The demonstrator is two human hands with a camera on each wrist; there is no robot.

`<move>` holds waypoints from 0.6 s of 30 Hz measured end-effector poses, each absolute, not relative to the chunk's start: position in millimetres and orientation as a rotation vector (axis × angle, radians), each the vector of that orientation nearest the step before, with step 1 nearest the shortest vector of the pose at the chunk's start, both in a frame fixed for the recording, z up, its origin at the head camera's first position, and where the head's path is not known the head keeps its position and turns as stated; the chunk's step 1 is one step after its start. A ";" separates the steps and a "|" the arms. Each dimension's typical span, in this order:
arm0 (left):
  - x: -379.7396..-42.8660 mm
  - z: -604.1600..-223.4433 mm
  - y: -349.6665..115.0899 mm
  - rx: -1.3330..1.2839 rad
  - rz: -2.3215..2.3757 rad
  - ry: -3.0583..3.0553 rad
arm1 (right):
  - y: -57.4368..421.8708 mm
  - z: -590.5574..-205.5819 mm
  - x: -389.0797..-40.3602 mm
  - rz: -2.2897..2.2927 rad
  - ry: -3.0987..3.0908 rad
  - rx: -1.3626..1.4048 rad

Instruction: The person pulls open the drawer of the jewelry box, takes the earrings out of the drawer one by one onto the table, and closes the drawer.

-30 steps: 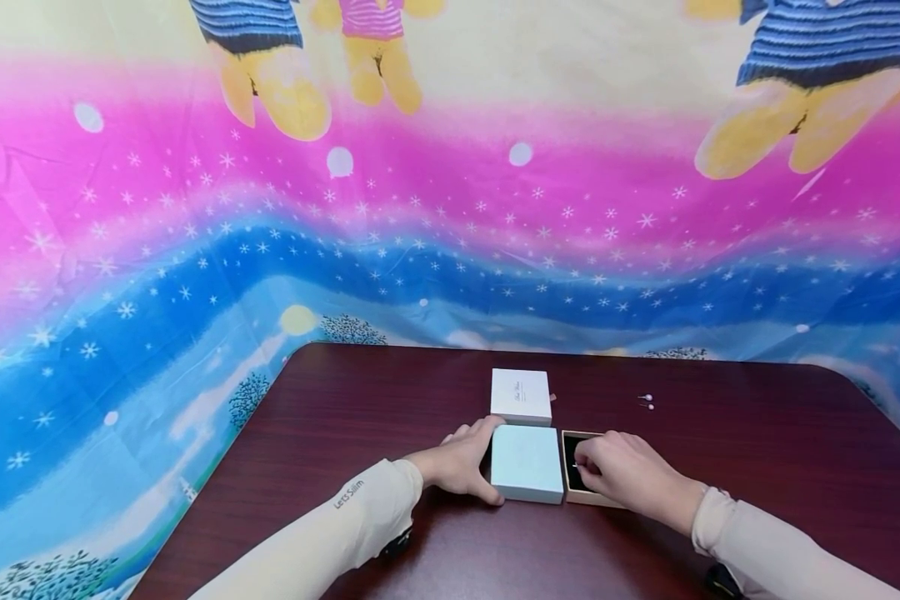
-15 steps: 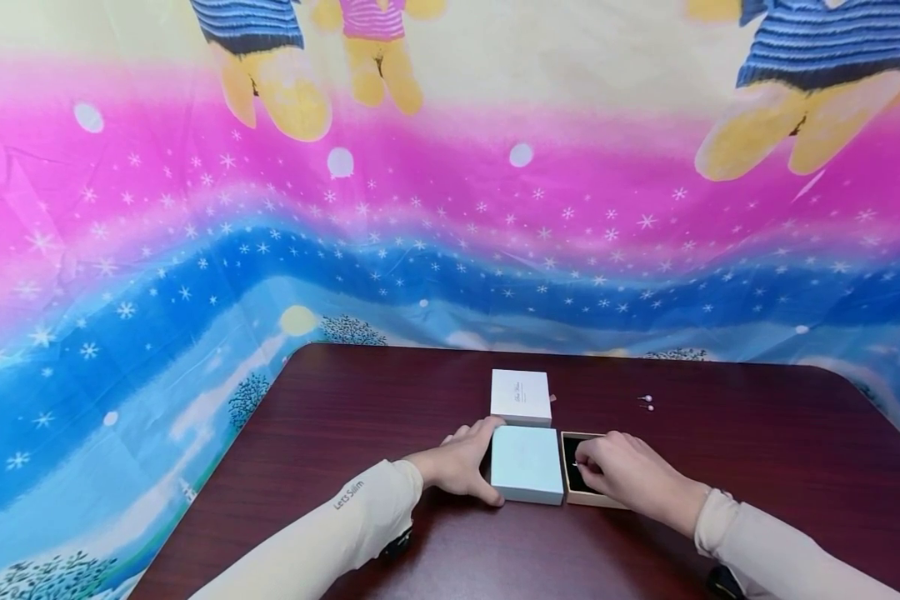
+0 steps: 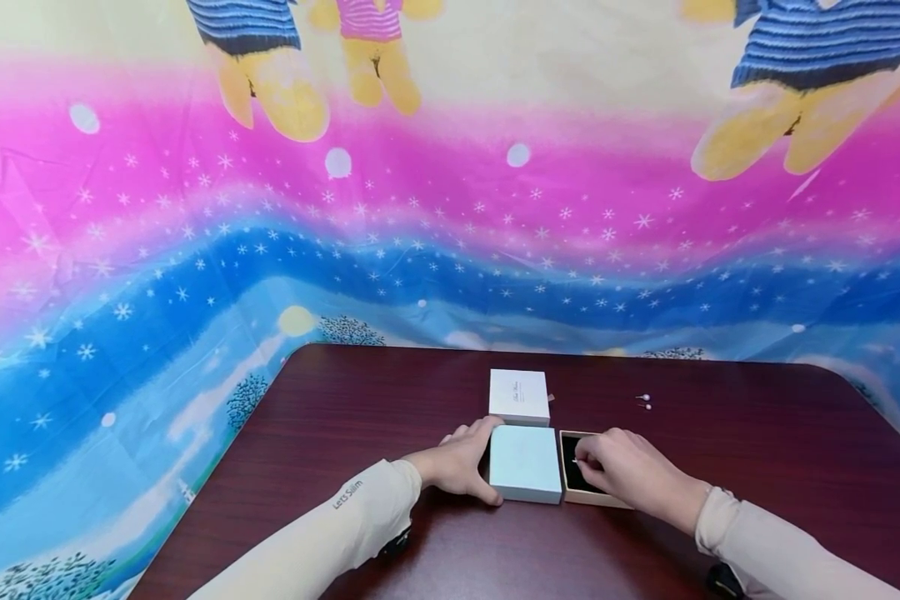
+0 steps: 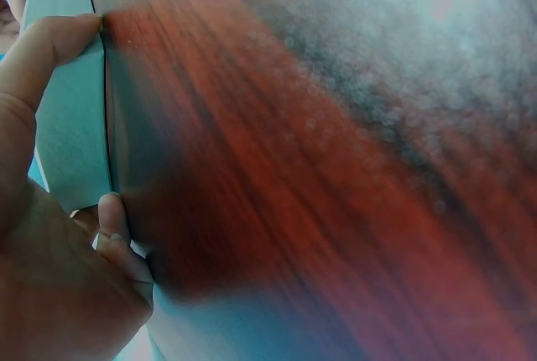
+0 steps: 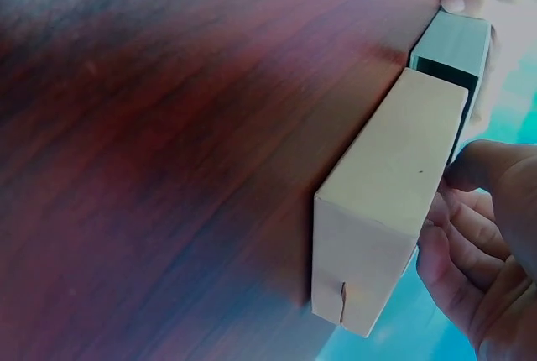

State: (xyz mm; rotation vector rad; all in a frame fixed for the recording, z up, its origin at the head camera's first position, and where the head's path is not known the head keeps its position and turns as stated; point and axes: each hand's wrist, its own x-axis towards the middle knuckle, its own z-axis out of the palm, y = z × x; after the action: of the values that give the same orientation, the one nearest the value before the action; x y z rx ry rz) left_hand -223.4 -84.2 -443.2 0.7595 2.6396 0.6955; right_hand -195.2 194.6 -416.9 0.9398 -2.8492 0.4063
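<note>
My left hand (image 3: 461, 467) grips the pale mint box sleeve (image 3: 525, 464) from its left side, thumb at the near corner and fingers at the far one. In the right wrist view, an open, hollow end of that sleeve faces the drawer. Right beside it lies the tan box drawer (image 3: 596, 499), lined in black. My right hand (image 3: 633, 471) reaches over the drawer with curled fingers, thumb and forefinger pinched together inside it. At their tips shows a small silvery piece (image 3: 574, 461), mostly hidden by the fingers; I cannot tell its kind.
Behind the mint sleeve stands a white box (image 3: 519, 394) with dark lettering and a small tab on its right side. Two pearl-like stud earrings (image 3: 645, 397) lie farther right on the dark red-brown table (image 3: 757, 450). A printed cloth (image 3: 450, 208) hangs behind the table.
Both hands stay almost where they were; the boxes and earrings have not moved on the table. The head view has shifted very slightly.
</note>
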 end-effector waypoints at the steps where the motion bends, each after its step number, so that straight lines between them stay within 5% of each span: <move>1: -223.2 -442.9 -84.4 0.760 0.698 2.639 | 194.7 -416.8 -195.0 0.406 -2.848 0.938; 18: -221.2 -441.8 -85.0 0.774 0.712 2.625 | 198.9 -413.6 -194.1 0.417 -2.836 0.915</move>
State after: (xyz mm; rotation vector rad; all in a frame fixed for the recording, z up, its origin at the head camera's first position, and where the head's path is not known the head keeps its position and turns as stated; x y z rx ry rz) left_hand -221.2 -85.0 -441.8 0.7740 2.6250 0.7116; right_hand -194.1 198.9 -413.6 0.9146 -2.8358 0.4166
